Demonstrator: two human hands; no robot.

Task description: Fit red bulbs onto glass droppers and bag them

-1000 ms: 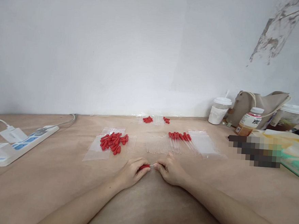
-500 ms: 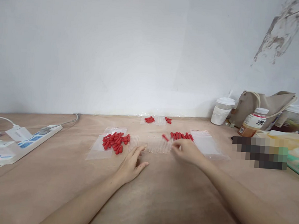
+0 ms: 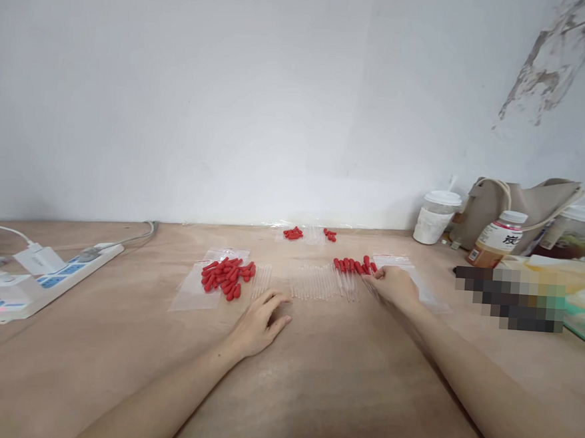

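My left hand (image 3: 259, 323) rests on the table with its fingers apart, just in front of a few clear thin tubes (image 3: 261, 280). To its upper left is a pile of red rubber bulbs (image 3: 228, 276) on a clear plastic bag. A row of clear glass tubes (image 3: 315, 282) lies side by side between my hands. Right of them lies a row of droppers (image 3: 346, 268), clear tubes with red bulbs on one end. My right hand (image 3: 392, 286) is at that row's right end, fingers pinched on a dropper (image 3: 366, 260), its tube partly hidden by the fingers.
Flat clear bags (image 3: 411, 281) lie right of the droppers. Further back are small groups of red bulbs (image 3: 293, 233) near the wall. A power strip (image 3: 62, 280) stands at left. A lidded cup (image 3: 433, 219), a drink bottle (image 3: 499, 239) and a grey bag (image 3: 484, 199) stand at right.
My right hand has moved right, carrying a dropper from beside the row of loose tubes to the right end of the dropper row. My left hand has barely moved.
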